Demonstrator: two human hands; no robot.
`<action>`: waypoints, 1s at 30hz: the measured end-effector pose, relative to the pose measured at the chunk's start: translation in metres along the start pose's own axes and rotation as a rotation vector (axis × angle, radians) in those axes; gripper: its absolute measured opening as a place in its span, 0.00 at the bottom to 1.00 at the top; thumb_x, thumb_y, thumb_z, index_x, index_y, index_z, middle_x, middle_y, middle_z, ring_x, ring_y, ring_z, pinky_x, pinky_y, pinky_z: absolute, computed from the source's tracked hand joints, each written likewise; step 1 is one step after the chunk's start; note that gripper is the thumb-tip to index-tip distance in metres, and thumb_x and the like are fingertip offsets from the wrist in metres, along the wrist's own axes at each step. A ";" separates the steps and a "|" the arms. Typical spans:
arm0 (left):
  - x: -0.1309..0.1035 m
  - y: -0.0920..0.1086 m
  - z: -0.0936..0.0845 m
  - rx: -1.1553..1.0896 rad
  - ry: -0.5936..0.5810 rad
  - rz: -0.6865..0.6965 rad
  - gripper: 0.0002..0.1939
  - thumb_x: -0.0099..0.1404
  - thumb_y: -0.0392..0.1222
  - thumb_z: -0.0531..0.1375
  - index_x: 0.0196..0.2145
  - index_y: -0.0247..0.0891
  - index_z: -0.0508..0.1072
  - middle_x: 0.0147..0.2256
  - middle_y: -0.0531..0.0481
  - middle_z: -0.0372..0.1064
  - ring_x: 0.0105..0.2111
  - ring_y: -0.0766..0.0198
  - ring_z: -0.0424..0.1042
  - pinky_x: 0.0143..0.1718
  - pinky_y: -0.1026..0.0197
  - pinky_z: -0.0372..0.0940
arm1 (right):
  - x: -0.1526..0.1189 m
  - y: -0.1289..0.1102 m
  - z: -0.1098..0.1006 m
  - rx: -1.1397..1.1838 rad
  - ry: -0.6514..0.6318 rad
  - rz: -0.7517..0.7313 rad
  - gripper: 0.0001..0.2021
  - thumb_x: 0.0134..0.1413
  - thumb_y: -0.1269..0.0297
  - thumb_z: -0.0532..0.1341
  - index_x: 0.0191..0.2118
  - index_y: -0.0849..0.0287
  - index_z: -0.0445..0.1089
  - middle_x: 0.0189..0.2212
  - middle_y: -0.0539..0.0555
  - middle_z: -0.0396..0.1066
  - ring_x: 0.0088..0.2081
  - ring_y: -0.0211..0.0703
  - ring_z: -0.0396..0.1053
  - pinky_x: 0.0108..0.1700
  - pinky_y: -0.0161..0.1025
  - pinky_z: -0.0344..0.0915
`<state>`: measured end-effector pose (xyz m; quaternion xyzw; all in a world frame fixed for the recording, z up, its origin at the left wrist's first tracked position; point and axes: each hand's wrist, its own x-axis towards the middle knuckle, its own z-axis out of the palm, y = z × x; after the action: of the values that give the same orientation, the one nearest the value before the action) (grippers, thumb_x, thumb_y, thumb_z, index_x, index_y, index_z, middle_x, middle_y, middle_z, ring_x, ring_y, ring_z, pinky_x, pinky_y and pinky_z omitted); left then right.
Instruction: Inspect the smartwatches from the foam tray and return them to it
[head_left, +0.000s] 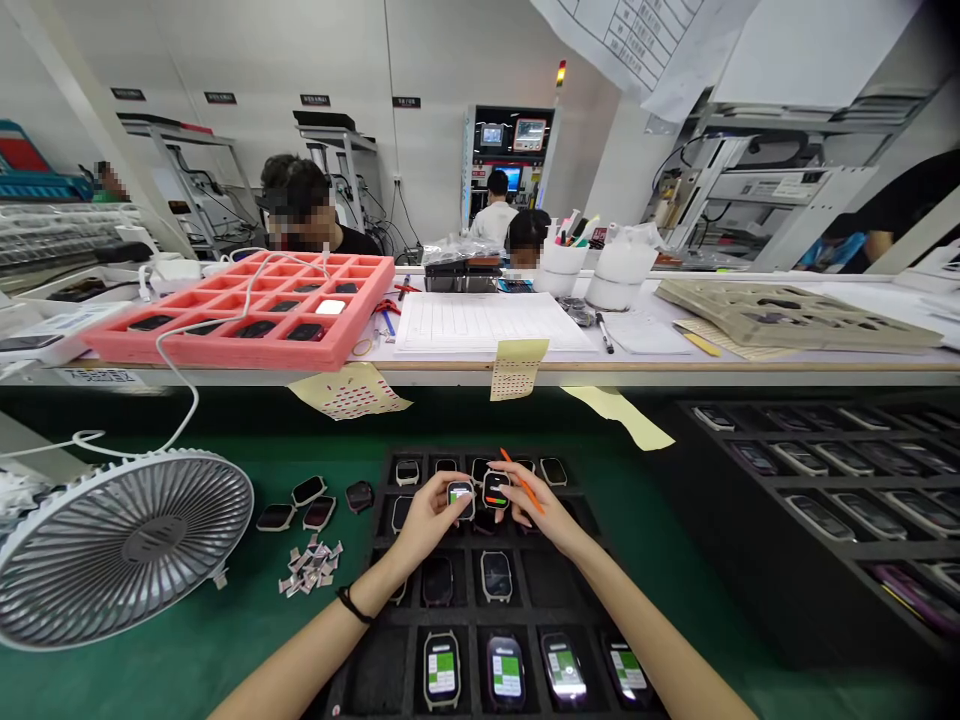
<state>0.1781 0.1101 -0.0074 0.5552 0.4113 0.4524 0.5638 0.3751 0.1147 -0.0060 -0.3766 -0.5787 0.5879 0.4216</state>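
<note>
1. My left hand (437,508) pinches a rounded-square watch (460,499), screen lit, above the black gridded tray (373,668).
2. My right hand (541,505) pinches the second watch (496,490) just beside it and holds a slim orange stick (523,482).
3. A round, ribbed fan (150,540) (pale-rimmed) stands left on the green mat (262,610).
</note>
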 end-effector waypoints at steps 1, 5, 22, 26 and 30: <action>0.000 0.001 0.000 -0.005 -0.001 -0.004 0.20 0.56 0.52 0.61 0.40 0.35 0.69 0.35 0.47 0.67 0.31 0.64 0.66 0.23 0.68 0.64 | 0.000 0.001 0.000 0.001 0.003 -0.001 0.19 0.55 0.54 0.58 0.51 0.53 0.63 0.40 0.55 0.64 0.23 0.32 0.67 0.16 0.28 0.47; 0.000 0.003 -0.001 -0.023 -0.015 -0.017 0.19 0.58 0.53 0.59 0.42 0.36 0.70 0.36 0.47 0.67 0.33 0.63 0.66 0.26 0.66 0.66 | 0.001 0.001 0.000 -0.008 0.020 -0.005 0.18 0.55 0.54 0.58 0.50 0.53 0.64 0.38 0.54 0.64 0.21 0.31 0.66 0.16 0.28 0.47; -0.002 0.004 -0.001 -0.021 -0.024 -0.033 0.19 0.59 0.53 0.58 0.43 0.37 0.70 0.37 0.48 0.68 0.33 0.63 0.67 0.27 0.66 0.66 | -0.001 -0.006 0.002 -0.024 0.040 0.016 0.19 0.54 0.50 0.58 0.47 0.55 0.66 0.31 0.50 0.61 0.19 0.30 0.64 0.16 0.29 0.47; -0.002 0.003 -0.001 -0.015 -0.027 -0.031 0.19 0.60 0.53 0.57 0.43 0.37 0.70 0.38 0.47 0.68 0.34 0.62 0.67 0.27 0.66 0.65 | -0.002 -0.008 0.002 -0.011 0.038 0.004 0.18 0.55 0.52 0.57 0.48 0.56 0.65 0.30 0.49 0.61 0.21 0.33 0.66 0.16 0.29 0.49; -0.001 0.002 -0.002 -0.011 -0.029 -0.021 0.19 0.60 0.52 0.58 0.43 0.37 0.69 0.40 0.47 0.68 0.36 0.61 0.67 0.28 0.66 0.66 | -0.001 -0.004 0.002 -0.003 0.034 -0.004 0.18 0.56 0.54 0.57 0.50 0.55 0.64 0.33 0.51 0.62 0.21 0.31 0.65 0.16 0.29 0.50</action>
<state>0.1762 0.1095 -0.0058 0.5542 0.4062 0.4409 0.5775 0.3743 0.1127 -0.0018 -0.3859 -0.5730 0.5797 0.4321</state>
